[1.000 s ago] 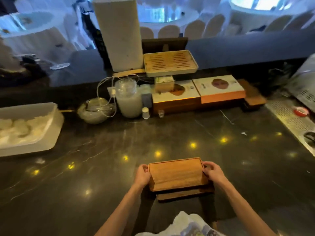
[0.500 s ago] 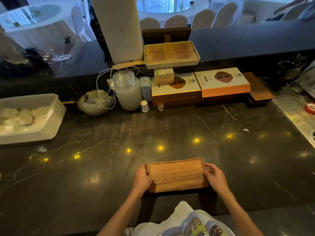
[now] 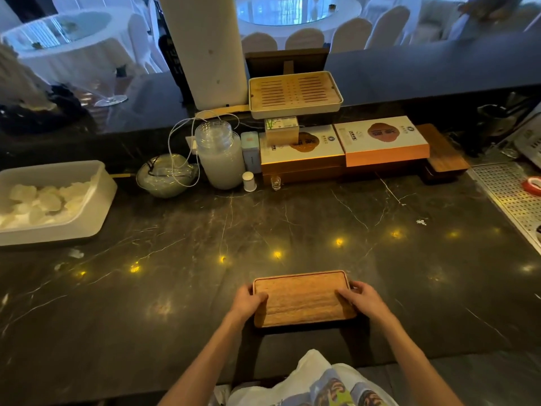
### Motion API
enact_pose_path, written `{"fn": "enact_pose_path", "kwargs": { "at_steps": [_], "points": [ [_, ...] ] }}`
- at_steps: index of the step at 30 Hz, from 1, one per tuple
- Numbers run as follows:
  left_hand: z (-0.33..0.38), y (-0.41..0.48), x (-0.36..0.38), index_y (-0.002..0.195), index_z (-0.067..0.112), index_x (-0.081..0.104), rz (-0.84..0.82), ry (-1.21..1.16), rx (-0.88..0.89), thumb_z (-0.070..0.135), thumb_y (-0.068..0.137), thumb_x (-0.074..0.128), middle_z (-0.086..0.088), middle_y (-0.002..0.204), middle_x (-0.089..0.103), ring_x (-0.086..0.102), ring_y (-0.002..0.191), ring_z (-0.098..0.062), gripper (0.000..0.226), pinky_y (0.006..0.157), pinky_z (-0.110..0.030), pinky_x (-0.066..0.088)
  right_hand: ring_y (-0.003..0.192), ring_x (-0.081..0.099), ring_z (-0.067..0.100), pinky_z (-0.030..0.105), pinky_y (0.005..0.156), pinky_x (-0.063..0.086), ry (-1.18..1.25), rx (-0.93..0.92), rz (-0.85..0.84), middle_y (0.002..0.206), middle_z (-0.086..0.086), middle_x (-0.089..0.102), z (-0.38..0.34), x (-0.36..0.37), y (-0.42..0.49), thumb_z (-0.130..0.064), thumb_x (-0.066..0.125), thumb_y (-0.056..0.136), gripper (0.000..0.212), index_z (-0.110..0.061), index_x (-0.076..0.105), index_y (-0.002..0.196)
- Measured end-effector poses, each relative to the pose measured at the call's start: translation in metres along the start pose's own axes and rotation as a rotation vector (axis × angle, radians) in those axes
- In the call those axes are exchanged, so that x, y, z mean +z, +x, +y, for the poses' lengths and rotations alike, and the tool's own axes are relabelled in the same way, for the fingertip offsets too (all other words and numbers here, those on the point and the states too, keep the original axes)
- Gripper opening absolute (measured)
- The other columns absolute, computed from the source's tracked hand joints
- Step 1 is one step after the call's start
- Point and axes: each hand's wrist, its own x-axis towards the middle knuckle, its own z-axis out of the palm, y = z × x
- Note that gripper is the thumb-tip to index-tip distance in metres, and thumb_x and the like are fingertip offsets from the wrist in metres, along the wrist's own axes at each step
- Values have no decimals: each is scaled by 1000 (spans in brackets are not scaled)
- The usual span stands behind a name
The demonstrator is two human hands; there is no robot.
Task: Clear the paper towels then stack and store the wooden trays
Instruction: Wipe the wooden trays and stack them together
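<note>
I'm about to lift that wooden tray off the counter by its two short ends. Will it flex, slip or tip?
The wooden tray looks like rigid wood, so it probably won't flex. With the left hand and right hand on opposite ends, it should stay level. Its surface looks smooth and the dark counter glossy, so it may slide easily.

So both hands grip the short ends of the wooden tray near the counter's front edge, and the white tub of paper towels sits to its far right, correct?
Not quite. The head view shows the white tub at far left, not right. The left hand and right hand do grip the short ends of the wooden tray.
</note>
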Motion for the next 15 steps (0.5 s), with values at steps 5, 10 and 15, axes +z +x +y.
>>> {"fn": "enact_pose_path", "kwargs": {
  "at_steps": [5,10,15],
  "points": [
    [7,0,-6,120,5,43,-7,-85,-96,0,83,64,-10,113,53,52,104,-22,43,85,-34,49,112,56,25,35,92,47,32,39,-15,133,14,56,-6,3,6,-18,72,84,66,-7,41,142],
    [-3,-6,-18,100,19,40,23,-144,135,-11,78,63,-4,108,52,51,101,-16,44,75,-26,48,121,51,25,38,98,49,105,-95,-35,134,9,49,3,-2,-2,-7,74,81,65,-12,43,137],
    [-18,-18,-23,102,18,37,57,3,365,-13,76,66,-1,109,44,51,104,-14,49,88,-27,51,120,49,21,15,85,44,20,-312,1,121,3,48,10,1,-11,4,72,78,49,-19,51,117]
  ]
}}
